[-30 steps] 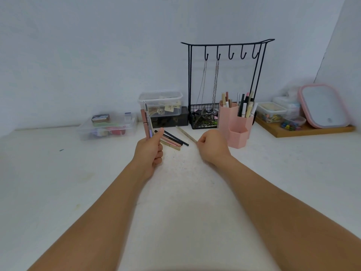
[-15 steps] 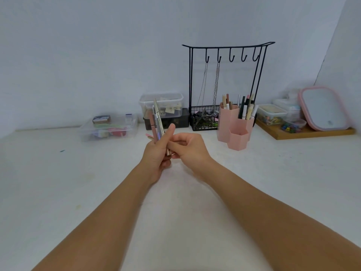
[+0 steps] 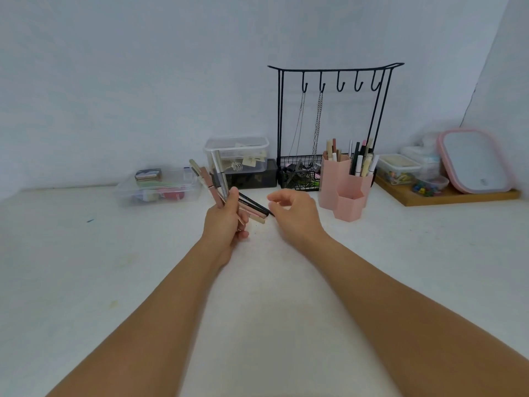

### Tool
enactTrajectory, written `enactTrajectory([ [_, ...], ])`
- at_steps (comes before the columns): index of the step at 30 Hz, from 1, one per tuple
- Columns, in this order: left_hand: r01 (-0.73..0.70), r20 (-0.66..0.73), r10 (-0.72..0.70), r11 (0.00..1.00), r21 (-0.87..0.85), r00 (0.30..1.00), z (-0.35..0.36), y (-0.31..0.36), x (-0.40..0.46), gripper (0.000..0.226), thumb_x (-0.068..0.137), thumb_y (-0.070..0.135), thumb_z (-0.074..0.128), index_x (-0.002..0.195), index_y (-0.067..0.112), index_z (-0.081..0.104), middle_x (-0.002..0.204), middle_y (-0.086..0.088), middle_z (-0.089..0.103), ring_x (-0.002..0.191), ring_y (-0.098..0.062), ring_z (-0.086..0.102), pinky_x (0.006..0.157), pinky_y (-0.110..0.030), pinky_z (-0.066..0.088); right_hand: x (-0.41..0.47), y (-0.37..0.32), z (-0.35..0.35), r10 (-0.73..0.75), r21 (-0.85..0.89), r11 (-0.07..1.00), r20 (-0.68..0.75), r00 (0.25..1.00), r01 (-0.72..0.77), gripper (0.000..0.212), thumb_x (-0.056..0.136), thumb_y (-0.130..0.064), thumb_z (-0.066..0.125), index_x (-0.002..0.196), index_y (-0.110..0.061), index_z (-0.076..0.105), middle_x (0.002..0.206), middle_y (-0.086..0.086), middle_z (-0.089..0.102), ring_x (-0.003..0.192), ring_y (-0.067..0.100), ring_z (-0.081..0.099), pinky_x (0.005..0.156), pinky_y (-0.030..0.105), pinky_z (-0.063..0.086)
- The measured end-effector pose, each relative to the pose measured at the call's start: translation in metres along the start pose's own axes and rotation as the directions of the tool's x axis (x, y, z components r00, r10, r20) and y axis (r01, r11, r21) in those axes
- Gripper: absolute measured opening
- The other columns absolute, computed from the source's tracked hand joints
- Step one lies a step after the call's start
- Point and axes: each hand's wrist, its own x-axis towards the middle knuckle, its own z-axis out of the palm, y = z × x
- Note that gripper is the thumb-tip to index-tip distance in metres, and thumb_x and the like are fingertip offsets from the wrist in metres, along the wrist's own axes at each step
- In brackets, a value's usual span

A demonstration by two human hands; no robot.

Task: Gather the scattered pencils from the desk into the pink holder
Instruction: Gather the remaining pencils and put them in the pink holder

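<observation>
Left hand (image 3: 226,222) gripping upright pencils (image 3: 213,179), right hand (image 3: 294,214) loosely curled, seemingly empty, beside it

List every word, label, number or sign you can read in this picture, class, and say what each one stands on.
None can be read.
Black pencil on the desk: a pale line of print, too small and blurred.
Mirror: a small dark mark near its lower edge, too blurred.
Paper tags in the clear box: no print can be made out.
</observation>
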Motion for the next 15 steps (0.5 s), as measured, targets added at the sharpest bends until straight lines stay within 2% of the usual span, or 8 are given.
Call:
enactTrajectory([
  [1, 0.004, -0.008, -0.005, 1.0, -0.011, 1.0, -0.002, 0.001, 0.001, 0.05, 0.1, 0.054, 0.05, 0.076, 0.011, 0.058, 0.059, -0.002, 0.057, 0.051, -0.014, 0.051, 0.045, -0.025, 0.048, 0.004, 0.007, -0.004, -0.044, -0.209, 0.977, 0.034, 0.998, 0.05, 0.028, 0.095, -0.024, 0.06, 0.122, -0.021, 0.069, 0.126, -0.005, 0.067, 0.118, 0.012, 0.058, 0.101, 0.028, 0.042],
  [2, 0.01, -0.004, -0.01, 1.0, -0.028, 1.0, -0.004, 0.001, 0.002, 0.048, 0.1, 0.053, 0.05, 0.079, 0.011, 0.058, 0.058, -0.001, 0.058, 0.054, -0.014, 0.057, 0.046, -0.024, 0.05, 0.007, 0.014, -0.008, -0.049, -0.339, 0.937, 0.11, 0.993, 0.083, 0.034, 0.098, -0.028, 0.056, 0.13, -0.022, 0.063, 0.136, -0.005, 0.061, 0.128, 0.014, 0.051, 0.107, 0.03, 0.037],
  [3, 0.014, 0.007, -0.014, 0.999, -0.043, 1.0, -0.005, 0.002, 0.002, 0.047, 0.1, 0.053, 0.051, 0.079, 0.011, 0.058, 0.056, 0.001, 0.059, 0.059, -0.014, 0.063, 0.046, -0.024, 0.051, 0.009, 0.019, -0.01, -0.021, -0.408, 0.908, 0.187, 0.982, 0.098, 0.037, 0.1, -0.03, 0.052, 0.136, -0.022, 0.059, 0.142, -0.004, 0.056, 0.133, 0.017, 0.047, 0.111, 0.032, 0.035],
  [5, 0.011, 0.023, -0.01, 0.999, -0.045, 1.0, -0.006, 0.003, 0.001, 0.045, 0.1, 0.051, 0.052, 0.076, 0.013, 0.055, 0.054, 0.002, 0.057, 0.064, -0.013, 0.069, 0.046, -0.025, 0.051, 0.011, 0.023, -0.011, 0.034, -0.491, 0.863, 0.282, 0.959, 0.114, 0.037, 0.102, -0.03, 0.047, 0.134, -0.019, 0.06, 0.139, 0.002, 0.059, 0.127, 0.024, 0.052, 0.108, 0.038, 0.042],
  [7, 0.013, 0.023, -0.012, 0.999, -0.039, 1.0, -0.007, 0.003, 0.001, 0.042, 0.099, 0.049, 0.056, 0.075, 0.015, 0.051, 0.055, 0.002, 0.049, 0.054, -0.011, 0.059, 0.042, -0.022, 0.043, 0.011, 0.022, -0.008, 0.043, -0.532, 0.838, 0.288, 0.957, 0.123, 0.034, 0.101, -0.03, 0.045, 0.124, -0.016, 0.066, 0.126, 0.005, 0.067, 0.113, 0.028, 0.059, 0.097, 0.042, 0.05],
  [10, 0.024, 0.065, -0.021, 0.998, -0.05, 0.998, -0.008, 0.004, -0.001, 0.036, 0.096, 0.044, 0.064, 0.078, 0.018, 0.047, 0.058, 0.003, 0.039, 0.047, -0.009, 0.037, 0.04, -0.02, 0.027, 0.01, 0.019, -0.008, 0.041, -0.561, 0.82, 0.261, 0.965, 0.116, 0.034, 0.101, -0.031, 0.047, 0.119, -0.012, 0.068, 0.12, 0.008, 0.068, 0.108, 0.03, 0.061, 0.094, 0.044, 0.051],
  [13, 0.057, 0.053, -0.054, 0.997, -0.051, 0.997, -0.008, 0.006, -0.003, 0.036, 0.095, 0.041, 0.066, 0.075, 0.019, 0.047, 0.052, 0.006, 0.035, 0.044, -0.009, 0.029, 0.04, -0.021, 0.021, 0.01, 0.019, -0.009, 0.026, -0.567, 0.814, 0.253, 0.967, 0.126, 0.034, 0.101, -0.03, 0.047, 0.123, -0.013, 0.066, 0.125, 0.009, 0.067, 0.112, 0.03, 0.06, 0.096, 0.043, 0.05],
  [15, 0.081, 0.025, -0.079, 0.995, -0.057, 0.997, -0.008, 0.008, -0.002, 0.037, 0.096, 0.039, 0.066, 0.074, 0.02, 0.043, 0.048, 0.007, 0.033, 0.043, -0.01, 0.026, 0.039, -0.022, 0.021, 0.009, 0.019, -0.01, 0.012, -0.549, 0.823, 0.277, 0.961, 0.148, 0.04, 0.101, -0.031, 0.046, 0.138, -0.019, 0.055, 0.139, 0.006, 0.058, 0.124, 0.028, 0.054, 0.103, 0.042, 0.046],
])
